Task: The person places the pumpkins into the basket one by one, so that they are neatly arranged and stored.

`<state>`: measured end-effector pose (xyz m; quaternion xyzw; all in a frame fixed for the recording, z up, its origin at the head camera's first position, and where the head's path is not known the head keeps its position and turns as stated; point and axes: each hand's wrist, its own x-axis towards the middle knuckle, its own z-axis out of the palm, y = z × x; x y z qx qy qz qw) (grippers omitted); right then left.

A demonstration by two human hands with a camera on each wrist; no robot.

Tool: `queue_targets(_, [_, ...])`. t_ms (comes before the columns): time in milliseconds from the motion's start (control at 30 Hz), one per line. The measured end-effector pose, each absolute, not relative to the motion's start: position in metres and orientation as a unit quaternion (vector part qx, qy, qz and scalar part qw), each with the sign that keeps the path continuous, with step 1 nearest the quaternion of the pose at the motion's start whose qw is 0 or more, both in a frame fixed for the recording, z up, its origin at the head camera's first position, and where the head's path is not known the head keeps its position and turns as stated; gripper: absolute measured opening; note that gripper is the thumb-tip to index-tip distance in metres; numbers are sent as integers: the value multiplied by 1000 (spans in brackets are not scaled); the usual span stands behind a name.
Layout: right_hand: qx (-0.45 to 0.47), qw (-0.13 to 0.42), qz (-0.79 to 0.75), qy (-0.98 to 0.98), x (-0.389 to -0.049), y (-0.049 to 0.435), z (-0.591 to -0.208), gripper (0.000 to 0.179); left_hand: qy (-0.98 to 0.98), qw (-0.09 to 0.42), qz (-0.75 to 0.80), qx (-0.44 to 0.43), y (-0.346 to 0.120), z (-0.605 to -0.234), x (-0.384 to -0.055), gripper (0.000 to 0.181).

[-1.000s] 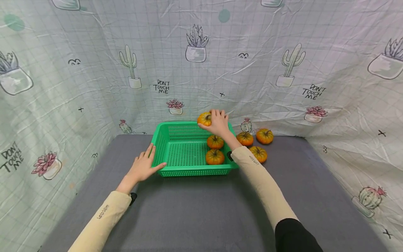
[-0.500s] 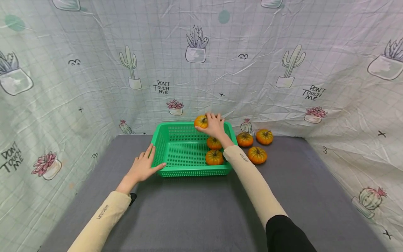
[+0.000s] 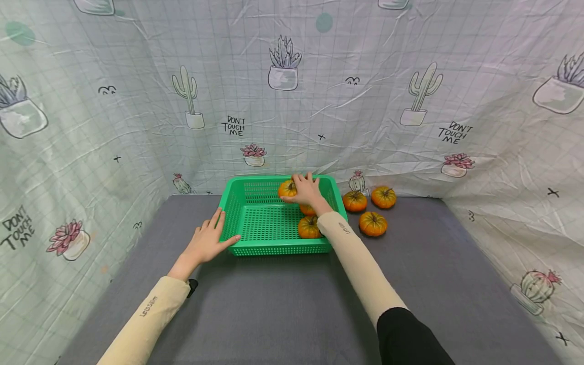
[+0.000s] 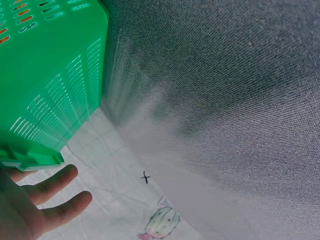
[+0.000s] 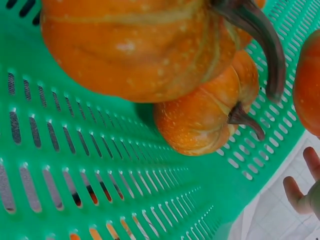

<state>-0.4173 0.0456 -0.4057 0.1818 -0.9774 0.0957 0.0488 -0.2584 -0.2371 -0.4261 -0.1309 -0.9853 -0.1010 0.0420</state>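
A green plastic basket (image 3: 283, 244) with slotted walls stands on the table. My left hand (image 3: 207, 243) rests at its left front corner, thumb on the front rim and fingers spread along the left side. The left wrist view shows those fingers (image 4: 59, 186) nearly straight beside the rim. My right hand (image 3: 307, 191) grips a small orange pumpkin (image 3: 286, 188) from above, inside the back part of the basket. Two more pumpkins sit along the basket's right side, the front one (image 3: 308, 228) plain to see, the rear one (image 3: 306, 210) partly hidden under the right hand.
Right of the basket, three pumpkins lie on the grey table (image 3: 283, 309): one by the basket wall (image 3: 355, 201), one at the back (image 3: 383, 197), one nearer (image 3: 372, 224). A printed cloth (image 3: 292, 116) hangs behind and at both sides.
My right hand has carried the pumpkin leftward and down from above the back rim into the basket. The left hand has stayed at the corner.
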Motion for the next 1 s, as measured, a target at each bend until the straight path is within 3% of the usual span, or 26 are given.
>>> queue_targets(267, [203,-3,64,-977,-415,43,-412,80,-985,41,-102,-130,-237,-427,-258,93])
queue_targets(700, [217,-2,37,-976,-416,42,-415,76,-985,40,-102,-133,-237,-428,-260,92])
queue_targets(1000, [208,-30,71,-975,-429,42,-422,80,-985,41,-101,-131,-238,-429,-260,93])
